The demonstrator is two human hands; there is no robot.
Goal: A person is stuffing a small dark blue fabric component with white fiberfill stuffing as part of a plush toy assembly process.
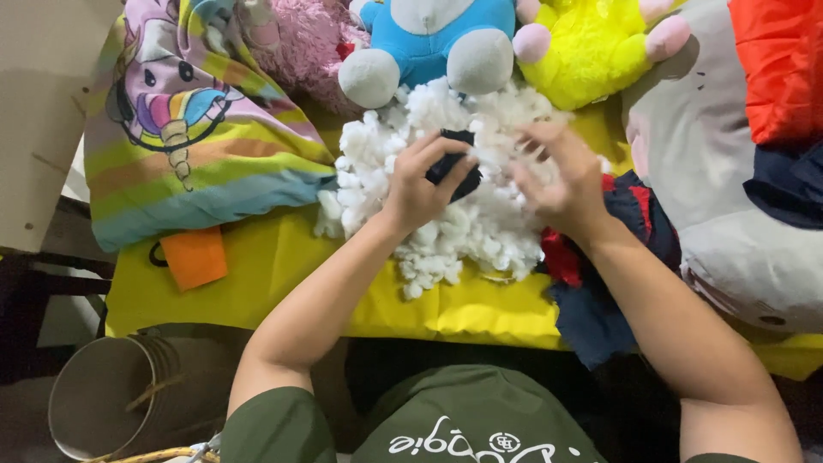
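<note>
A heap of white stuffing fluff (446, 231) lies on a yellow cloth (283, 274). My left hand (420, 184) grips a small dark fabric piece (452, 165) in the middle of the fluff. My right hand (557, 176) is blurred, fingers curled into a tuft of the white stuffing just right of that piece. A red and navy fabric item (600, 283) lies under my right forearm.
Plush toys line the far side: blue and white (429, 43), yellow (591, 47), pink (300, 43). A unicorn-print pillow (189, 129) lies left, an orange tag (195, 255) below it. A grey plush (729, 206) sits right. A round bucket (107, 399) stands lower left.
</note>
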